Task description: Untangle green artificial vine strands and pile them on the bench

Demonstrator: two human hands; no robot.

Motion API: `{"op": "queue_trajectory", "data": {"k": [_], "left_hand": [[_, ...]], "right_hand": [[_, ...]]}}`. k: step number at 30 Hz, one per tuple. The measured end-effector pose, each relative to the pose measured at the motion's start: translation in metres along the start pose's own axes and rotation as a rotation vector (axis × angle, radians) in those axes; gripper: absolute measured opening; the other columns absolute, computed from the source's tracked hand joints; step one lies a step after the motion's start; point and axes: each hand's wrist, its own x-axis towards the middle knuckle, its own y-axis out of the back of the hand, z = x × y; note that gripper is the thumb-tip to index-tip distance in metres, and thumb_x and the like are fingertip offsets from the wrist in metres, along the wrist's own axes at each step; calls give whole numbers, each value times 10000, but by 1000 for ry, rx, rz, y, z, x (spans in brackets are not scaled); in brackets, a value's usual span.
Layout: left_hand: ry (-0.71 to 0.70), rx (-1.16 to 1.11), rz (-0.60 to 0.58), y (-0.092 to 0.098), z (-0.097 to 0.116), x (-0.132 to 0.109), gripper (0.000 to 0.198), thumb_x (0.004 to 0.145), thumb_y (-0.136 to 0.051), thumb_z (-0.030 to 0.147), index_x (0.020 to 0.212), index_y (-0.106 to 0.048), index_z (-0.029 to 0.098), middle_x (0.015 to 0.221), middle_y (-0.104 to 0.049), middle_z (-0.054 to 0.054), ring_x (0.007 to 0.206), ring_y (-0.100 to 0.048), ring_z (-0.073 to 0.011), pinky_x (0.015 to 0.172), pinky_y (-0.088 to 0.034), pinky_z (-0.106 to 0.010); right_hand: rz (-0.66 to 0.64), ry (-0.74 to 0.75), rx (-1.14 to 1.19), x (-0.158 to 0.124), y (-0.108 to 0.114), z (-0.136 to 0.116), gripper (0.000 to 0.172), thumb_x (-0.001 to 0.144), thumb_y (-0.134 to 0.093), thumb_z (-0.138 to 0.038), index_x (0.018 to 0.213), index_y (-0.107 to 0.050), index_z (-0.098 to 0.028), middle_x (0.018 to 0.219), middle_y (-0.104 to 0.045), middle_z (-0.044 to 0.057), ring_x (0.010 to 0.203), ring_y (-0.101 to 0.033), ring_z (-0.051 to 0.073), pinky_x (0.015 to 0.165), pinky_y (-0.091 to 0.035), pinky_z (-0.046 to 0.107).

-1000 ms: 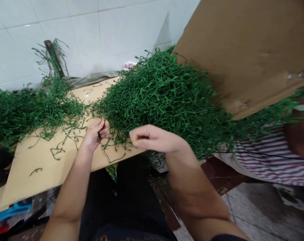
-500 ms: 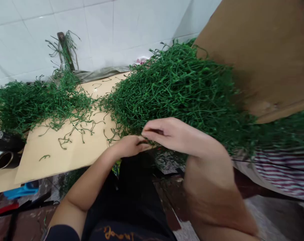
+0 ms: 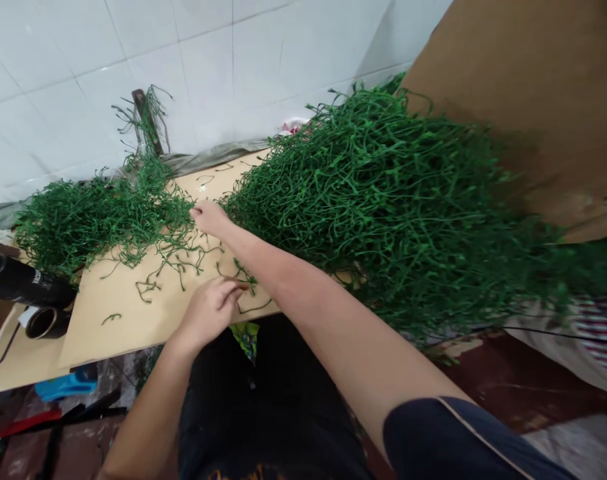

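Note:
My left hand [image 3: 214,310] is closed in a pinch near the board's front edge, with a thin green stem [image 3: 251,283] at its fingertips. Stretched across the board, my right hand [image 3: 211,218] has its fingers pressed together at the edge of the smaller heap of green stems [image 3: 98,217]; what they hold, if anything, is too small to make out. Under my right forearm and beyond it rises a big tangled pile of green stems [image 3: 363,187], thin and plastic-looking with small knobbed ends. Loose stems [image 3: 148,288] are scattered over the tan board [image 3: 118,340].
A black cylindrical bottle [image 3: 28,283] and a dark cup [image 3: 46,323] stand at the left. A large brown cardboard sheet [image 3: 538,87] leans at the right. An upright post [image 3: 147,123] hung with stems stands by the tiled wall [image 3: 203,73]. A blue object [image 3: 66,385] lies below.
My right hand has moved from beside my left hand at the front edge across to the left heap. My left hand has shifted left and slightly down. The view has shifted a little.

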Motion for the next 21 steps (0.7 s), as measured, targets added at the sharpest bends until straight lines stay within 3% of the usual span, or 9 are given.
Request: {"op": "queue_trajectory", "data": {"k": [4, 7, 10, 13, 17, 21], "left_hand": [[141, 21, 227, 22, -31, 5, 318, 856, -433, 323, 1093, -587, 179, 1101, -599, -119, 1025, -566, -207, 903, -445, -356], [206, 170, 315, 28, -54, 28, 528, 817, -486, 360, 1275, -444, 101, 1308, -434, -194, 1243, -410, -264, 1035, -341, -398], [362, 292, 290, 31, -74, 54, 741, 789, -517, 400, 1363, -282, -5, 1402, -262, -264, 1336, -266, -320, 1091, -257, -396], [547, 356, 246, 37, -93, 69, 745, 810, -456, 409, 1389, -226, -1, 1426, -220, -256, 1316, -306, -349, 1073, -286, -411], [669, 444, 227, 55, -114, 78, 596, 833, -381, 392, 1326, -362, 58, 1372, -324, -223, 1268, -390, -337, 1038, -336, -413], [735, 516, 214, 76, -128, 87, 520, 839, -371, 382, 1246, -446, 67, 1331, -367, -222, 1232, -433, -303, 1009, -378, -369]], "right_hand": [[245, 98, 243, -4, 35, 11, 228, 859, -349, -221, 733, -525, -150, 780, -557, 57, 735, -498, 132, 714, -392, 287], [327, 165, 449, -22, 70, 11, 216, 866, -405, -244, 685, -491, -164, 638, -443, 9, 626, -434, 96, 630, -393, 259], [364, 256, 666, -43, 98, 7, 201, 854, -481, -273, 676, -476, -181, 555, -348, -31, 536, -367, 64, 538, -377, 213], [375, 241, 841, -60, 116, 3, 208, 865, -471, -259, 669, -470, -191, 490, -299, -56, 446, -289, 41, 448, -340, 173], [471, 131, 991, -80, 134, 2, 256, 894, -404, -205, 643, -449, -182, 470, -302, -70, 398, -274, 24, 413, -328, 155], [515, 161, 1085, -98, 151, 15, 262, 895, -387, -225, 639, -426, -187, 505, -304, -70, 421, -319, 20, 492, -397, 166]]}}
